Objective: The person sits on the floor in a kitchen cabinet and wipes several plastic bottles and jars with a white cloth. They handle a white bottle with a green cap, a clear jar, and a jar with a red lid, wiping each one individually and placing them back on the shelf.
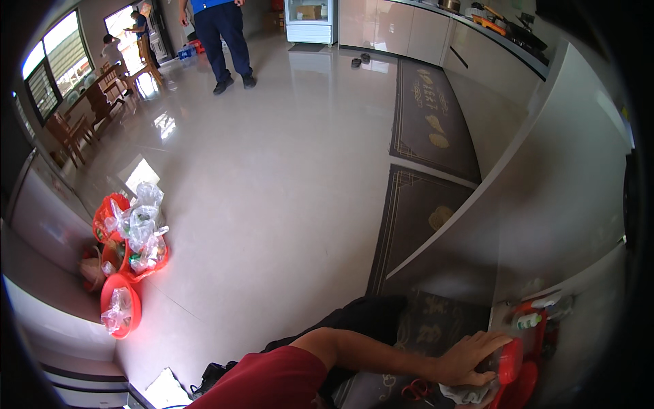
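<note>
My left arm, in a red sleeve, stretches from the lower edge to the lower right. At its end my left hand [466, 359] is closed around a red plastic piece [509, 361] that looks like a container's lid, fingers over the top and thumb below. Just under the thumb lies a crumpled pale grey thing [464, 393], whose kind I cannot make out. Red-handled scissors [415, 390] lie on the dark mat beside my wrist. Past the fingers, a red basin or tray [538, 330] holds a white bottle with a green cap [528, 320]. My right hand is not in view.
Red baskets [139, 269] with plastic bags and a red basin [136, 310] stand on the left. Dark patterned mats [436, 123] run along the cabinets [490, 88] on the right. A person [221, 41] stands far ahead near a glass-fronted fridge [310, 24]; chairs [71, 129] stand far left.
</note>
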Motion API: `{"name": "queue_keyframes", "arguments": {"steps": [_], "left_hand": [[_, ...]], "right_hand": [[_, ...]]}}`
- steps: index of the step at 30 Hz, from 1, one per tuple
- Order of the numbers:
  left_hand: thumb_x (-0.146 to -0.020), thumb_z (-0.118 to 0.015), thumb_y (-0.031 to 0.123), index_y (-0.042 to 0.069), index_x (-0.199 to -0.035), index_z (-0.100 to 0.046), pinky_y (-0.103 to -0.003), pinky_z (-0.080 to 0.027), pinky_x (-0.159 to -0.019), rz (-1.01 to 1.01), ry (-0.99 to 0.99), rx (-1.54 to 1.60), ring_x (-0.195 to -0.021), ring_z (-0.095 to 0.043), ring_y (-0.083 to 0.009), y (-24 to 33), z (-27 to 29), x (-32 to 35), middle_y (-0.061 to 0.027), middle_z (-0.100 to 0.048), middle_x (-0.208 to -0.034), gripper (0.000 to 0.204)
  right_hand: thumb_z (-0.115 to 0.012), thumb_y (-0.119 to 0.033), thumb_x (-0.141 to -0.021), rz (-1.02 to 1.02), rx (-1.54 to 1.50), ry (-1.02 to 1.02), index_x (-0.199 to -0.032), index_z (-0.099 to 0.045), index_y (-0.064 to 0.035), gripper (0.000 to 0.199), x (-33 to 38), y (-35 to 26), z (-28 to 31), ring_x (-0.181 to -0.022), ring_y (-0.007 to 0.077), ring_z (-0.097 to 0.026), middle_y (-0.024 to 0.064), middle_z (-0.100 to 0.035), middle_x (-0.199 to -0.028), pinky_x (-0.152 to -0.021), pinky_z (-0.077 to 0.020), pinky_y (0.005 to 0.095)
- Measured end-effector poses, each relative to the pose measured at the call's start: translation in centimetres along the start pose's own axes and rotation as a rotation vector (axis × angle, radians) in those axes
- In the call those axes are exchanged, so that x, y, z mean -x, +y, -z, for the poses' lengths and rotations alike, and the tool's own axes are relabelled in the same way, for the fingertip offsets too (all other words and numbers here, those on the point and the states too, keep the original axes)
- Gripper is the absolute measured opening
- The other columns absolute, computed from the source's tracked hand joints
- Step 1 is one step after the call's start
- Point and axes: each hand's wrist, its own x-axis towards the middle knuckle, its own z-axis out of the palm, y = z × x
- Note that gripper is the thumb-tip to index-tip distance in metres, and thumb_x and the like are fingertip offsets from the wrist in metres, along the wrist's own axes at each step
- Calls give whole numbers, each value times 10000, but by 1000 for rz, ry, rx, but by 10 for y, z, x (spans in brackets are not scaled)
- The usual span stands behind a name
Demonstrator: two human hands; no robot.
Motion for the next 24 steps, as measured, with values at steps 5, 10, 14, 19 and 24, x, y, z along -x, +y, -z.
{"name": "queue_keyframes", "arguments": {"steps": [5, 10, 14, 19, 24], "left_hand": [[-550, -782, 412, 66, -1408, -220, -433, -340, -976, 105, 120, -74, -1215, -399, -357, 10, 1, 3, -186, -370, -1329, 1082], [-527, -821, 358, 36, -1381, -256, -407, -377, -957, -13, 114, 197, -1181, -446, -335, 7, 2, -5, -183, -430, -1267, 1073], [-538, -796, 342, 56, -1353, -257, -412, -383, -961, -77, -145, 289, -1152, -465, -347, 10, 9, -2, -181, -457, -1229, 1018], [-507, -895, 242, 44, -1221, -423, -343, -429, -927, -126, -334, 423, -1097, -520, -177, 36, 22, 3, -117, -555, -1174, 878], [-502, -894, 235, 45, -1252, -388, -357, -424, -938, 199, -292, 558, -1074, -543, -206, 47, 32, -3, -124, -563, -1166, 925]], "right_hand": [[-386, -430, -957, 11, 12, -3, -1381, -295, 11, 618, 6, 2, -6, -1169, 282, -437, 167, -416, -1316, -1001, -353, 401], [-384, -434, -957, 23, -20, 11, -1380, -296, 11, 621, 3, -4, 2, -1167, 283, -438, 168, -416, -1315, -1001, -353, 403], [-383, -437, -956, 38, -45, 30, -1380, -296, 11, 623, 1, -8, 2, -1166, 284, -438, 168, -416, -1315, -1001, -353, 404], [-381, -441, -956, 46, -67, 11, -1379, -296, 11, 625, -1, -9, -5, -1165, 286, -439, 169, -417, -1314, -1001, -353, 405], [-379, -445, -956, 19, -90, -26, -1379, -297, 11, 628, -1, -12, -14, -1164, 287, -439, 169, -417, -1313, -1001, -353, 407]]}}
